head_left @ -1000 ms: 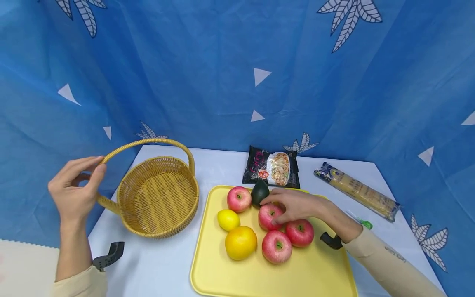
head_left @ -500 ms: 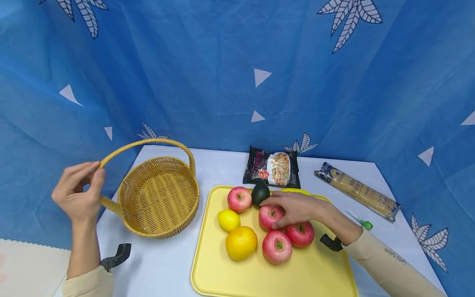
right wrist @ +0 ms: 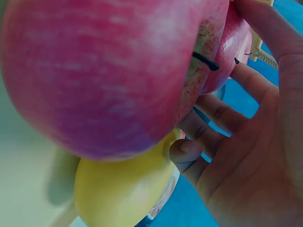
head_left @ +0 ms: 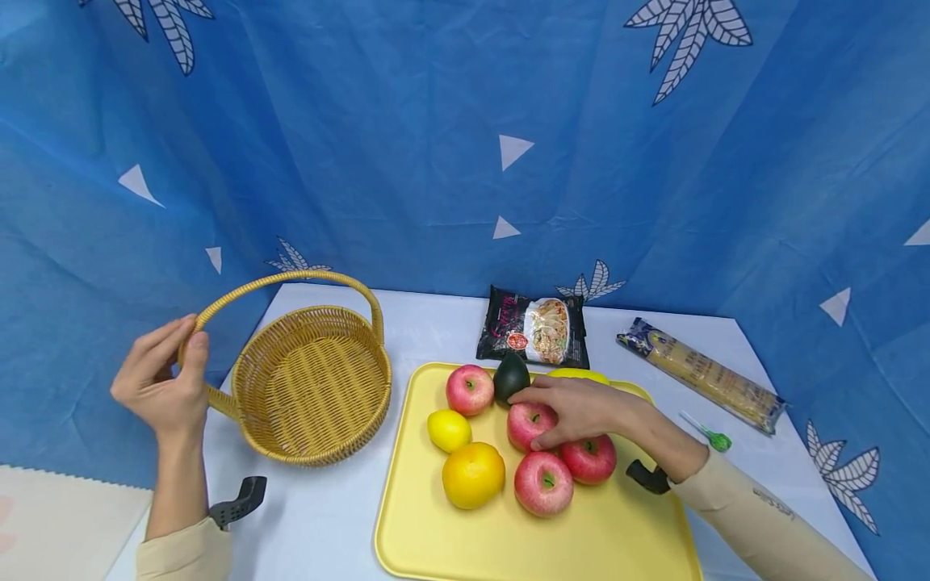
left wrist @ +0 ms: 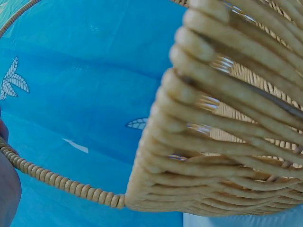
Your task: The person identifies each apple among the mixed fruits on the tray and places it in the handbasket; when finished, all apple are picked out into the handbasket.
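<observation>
In the head view my left hand pinches the arched handle of a round wicker basket between thumb and fingers. The left wrist view shows the basket's woven side up close. My right hand grips a red apple on the yellow tray, thumb on its near side and fingers at the far side. Two more apples lie just in front and to its right. A dark green avocado sits beyond the fingertips. In the right wrist view another apple fills the foreground.
Also on the tray are an apple, a lemon, an orange and a partly hidden yellow fruit. Behind lie a black food packet and a noodle pack. A small green-ended item lies right.
My left hand has shifted slightly right and down along the handle, its forearm moving right. The right hand's fingers have settled round the apple, which stays in place on the tray.
</observation>
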A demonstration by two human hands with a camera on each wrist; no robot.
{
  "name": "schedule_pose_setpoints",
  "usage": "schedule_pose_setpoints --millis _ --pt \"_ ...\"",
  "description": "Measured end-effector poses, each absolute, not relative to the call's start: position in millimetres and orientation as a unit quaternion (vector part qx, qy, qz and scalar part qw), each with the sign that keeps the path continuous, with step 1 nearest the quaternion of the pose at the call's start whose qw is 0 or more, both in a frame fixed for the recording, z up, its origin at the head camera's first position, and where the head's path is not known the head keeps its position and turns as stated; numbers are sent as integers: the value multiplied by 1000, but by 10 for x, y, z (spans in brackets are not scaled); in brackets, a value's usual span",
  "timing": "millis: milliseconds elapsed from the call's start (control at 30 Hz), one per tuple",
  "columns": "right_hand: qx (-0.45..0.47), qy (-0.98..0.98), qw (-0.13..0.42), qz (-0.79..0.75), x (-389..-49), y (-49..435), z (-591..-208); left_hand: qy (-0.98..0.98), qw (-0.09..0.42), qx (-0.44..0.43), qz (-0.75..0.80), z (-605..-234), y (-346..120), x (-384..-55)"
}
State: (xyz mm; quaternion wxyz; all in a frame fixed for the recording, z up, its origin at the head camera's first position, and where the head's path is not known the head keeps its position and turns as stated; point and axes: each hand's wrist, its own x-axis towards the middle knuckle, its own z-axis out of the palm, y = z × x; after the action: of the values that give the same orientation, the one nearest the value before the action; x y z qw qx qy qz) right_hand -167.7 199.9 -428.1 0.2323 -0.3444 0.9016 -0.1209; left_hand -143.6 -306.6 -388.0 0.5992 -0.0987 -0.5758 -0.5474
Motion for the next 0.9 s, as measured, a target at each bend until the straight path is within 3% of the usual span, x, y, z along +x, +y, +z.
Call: schedule_pose_setpoints --millis 200,900 --pt "-344 904 232 -109 -1674 1961 -4270 -574 625 -94 -521 -3891 -3008 -1462" --pt "-327 912 229 -95 -1628 1921 -4295 -570 640 -84 -509 -3928 -2983 -1460"
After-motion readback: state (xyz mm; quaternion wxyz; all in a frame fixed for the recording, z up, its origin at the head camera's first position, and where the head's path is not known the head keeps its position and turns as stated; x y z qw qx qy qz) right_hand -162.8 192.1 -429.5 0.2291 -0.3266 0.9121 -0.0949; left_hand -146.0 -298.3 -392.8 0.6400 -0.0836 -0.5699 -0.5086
